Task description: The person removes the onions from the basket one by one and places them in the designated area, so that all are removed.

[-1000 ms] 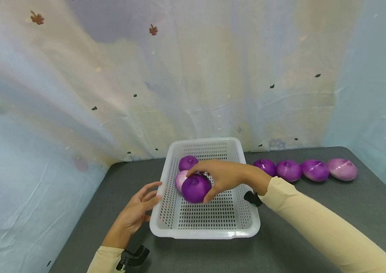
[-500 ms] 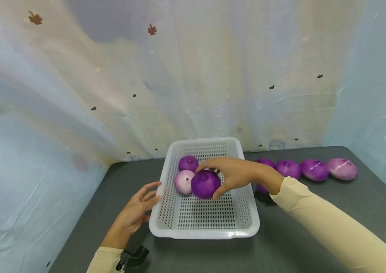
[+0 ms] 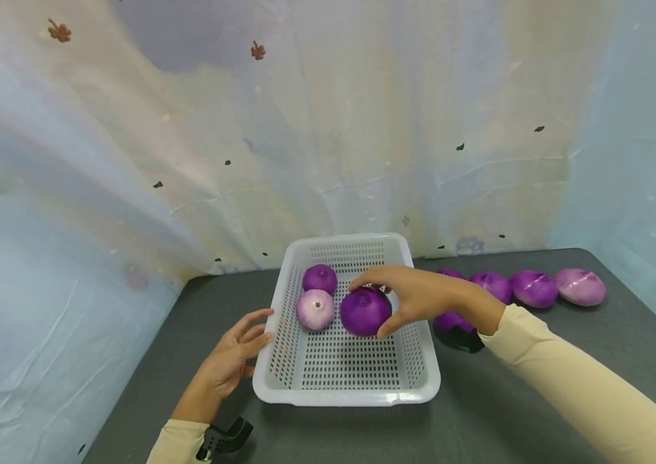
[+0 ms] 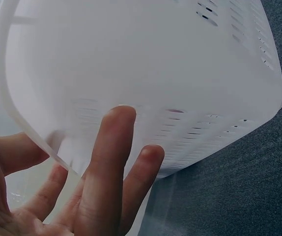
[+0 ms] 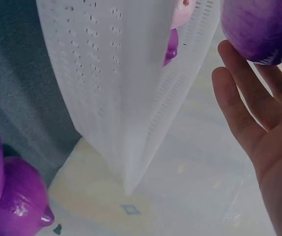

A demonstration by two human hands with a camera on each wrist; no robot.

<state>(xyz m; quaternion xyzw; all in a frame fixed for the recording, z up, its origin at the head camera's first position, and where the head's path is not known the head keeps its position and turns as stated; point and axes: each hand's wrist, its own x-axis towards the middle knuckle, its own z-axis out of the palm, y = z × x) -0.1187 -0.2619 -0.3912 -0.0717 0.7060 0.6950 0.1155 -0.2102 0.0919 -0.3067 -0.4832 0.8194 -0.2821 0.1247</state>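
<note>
1. A grey table stands before a draped pastel cloth.
2. The right hand grips a dark purple onion inside the white basket.
3. The left hand, fingers relaxed, touches the basket's left wall.
4. Two onions already lie in the basket; four onions wait right of it.

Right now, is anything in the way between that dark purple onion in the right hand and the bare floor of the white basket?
Nothing visible: the right hand holds the dark purple onion over bare basket floor, beside the pale onion.
</note>
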